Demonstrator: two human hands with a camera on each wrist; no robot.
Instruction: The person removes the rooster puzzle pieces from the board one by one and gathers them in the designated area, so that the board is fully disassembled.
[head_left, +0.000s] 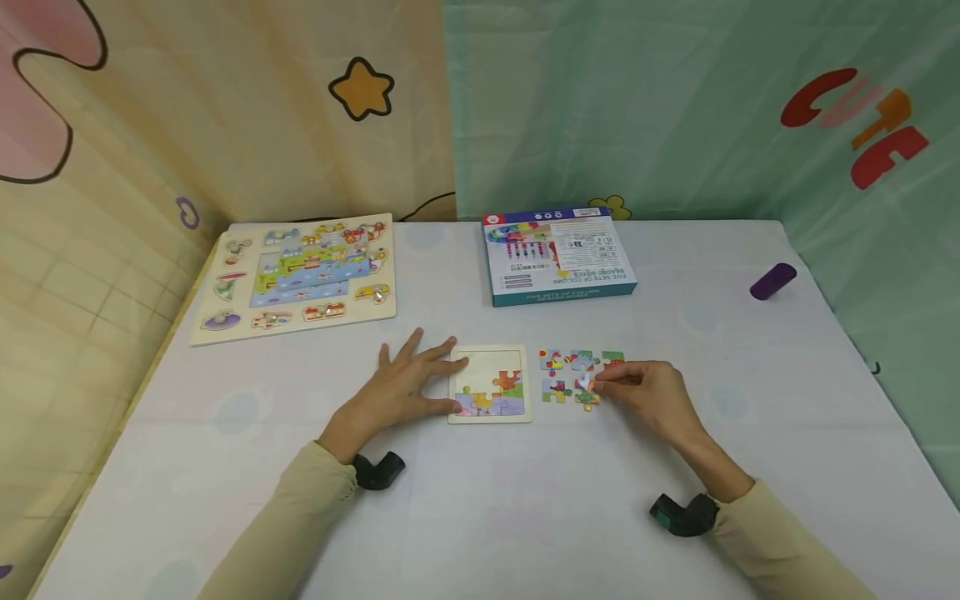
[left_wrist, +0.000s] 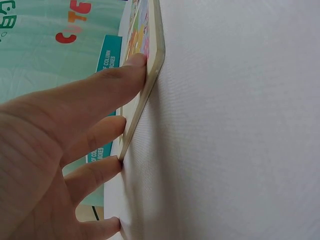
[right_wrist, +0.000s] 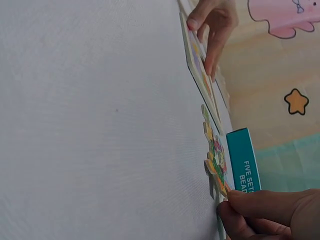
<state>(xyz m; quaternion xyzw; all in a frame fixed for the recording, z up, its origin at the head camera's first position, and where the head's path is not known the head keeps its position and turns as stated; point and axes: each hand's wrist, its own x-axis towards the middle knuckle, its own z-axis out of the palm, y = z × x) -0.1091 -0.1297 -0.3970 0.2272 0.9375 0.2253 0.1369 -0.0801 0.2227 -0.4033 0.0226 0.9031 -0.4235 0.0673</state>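
A small wooden puzzle tray [head_left: 489,348] lies flat, with joined jigsaw pieces along its bottom and right side; its upper left shows bare wood. My left hand [head_left: 405,390] spreads over the tray's left side. Its thumb rests on the lower left corner, and a fingertip touches the upper left part. To the right of the tray, several loose jigsaw pieces [head_left: 555,392] lie in two rows. With thumb and index finger, my right hand [head_left: 651,402] pinches a jigsaw piece [head_left: 587,395] at the lower row's right end. In the right wrist view its fingertips [right_wrist: 235,196] meet the piece's edge.
Behind the tray lies a beaded-box carton [head_left: 562,258]. At the back left is a large knobbed wooden board [head_left: 300,329] bearing vehicle shapes. A purple cylinder [head_left: 772,282] lies at the far right. Printed curtains [head_left: 600,125] stand along the table's back and sides.
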